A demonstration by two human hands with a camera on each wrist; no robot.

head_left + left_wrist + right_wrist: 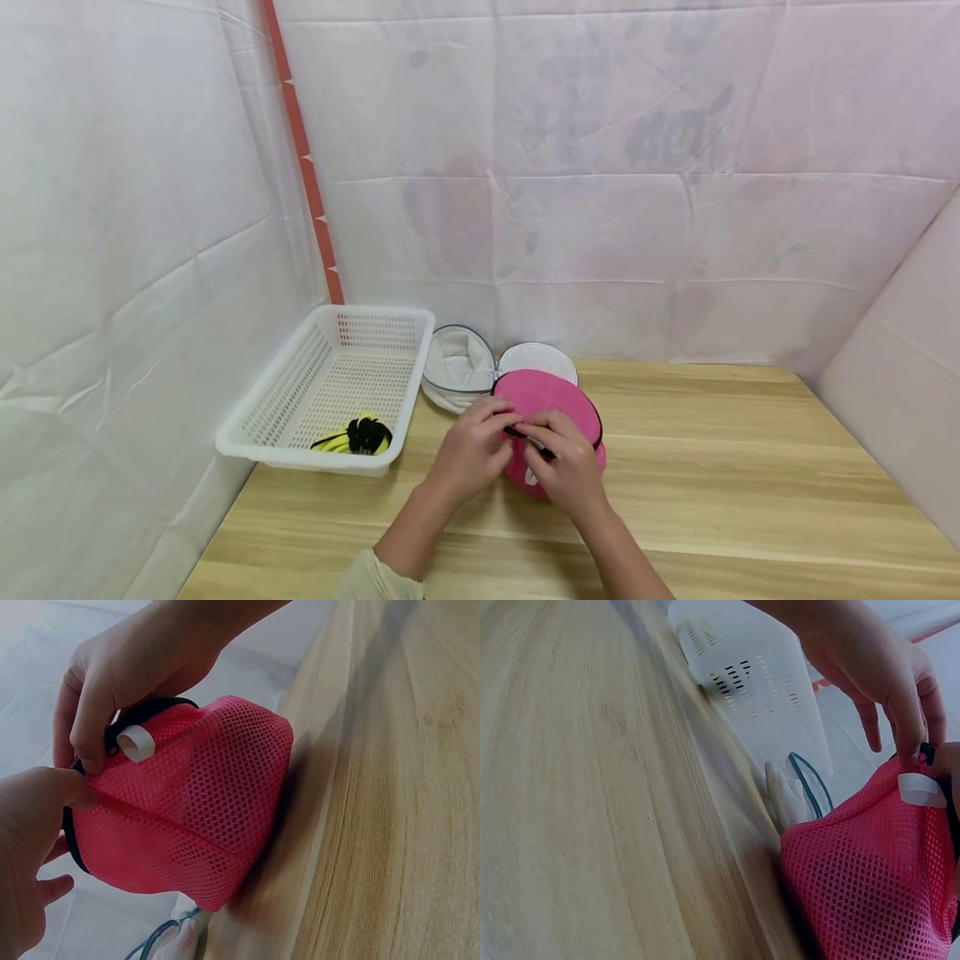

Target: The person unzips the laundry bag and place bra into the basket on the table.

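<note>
A round pink mesh laundry bag (546,395) with black zipper trim stands on the table, its lid uppermost. My left hand (474,443) pinches the bag's near rim between thumb and fingers. Close beside it, my right hand (564,463) pinches the black zipper edge. A small white loop tag (136,742) sticks out below the zipper in the left wrist view. The fingertips of both hands nearly meet at the rim, and they partly hide the zipper.
Left of the bag stands a white perforated plastic basket (420,379) with a black and yellow bundle (367,436) inside. White mesh bags, one with blue trim (459,360) and another (538,358), lie behind the pink one. White sheeting (600,208) hangs behind the wooden table (735,467).
</note>
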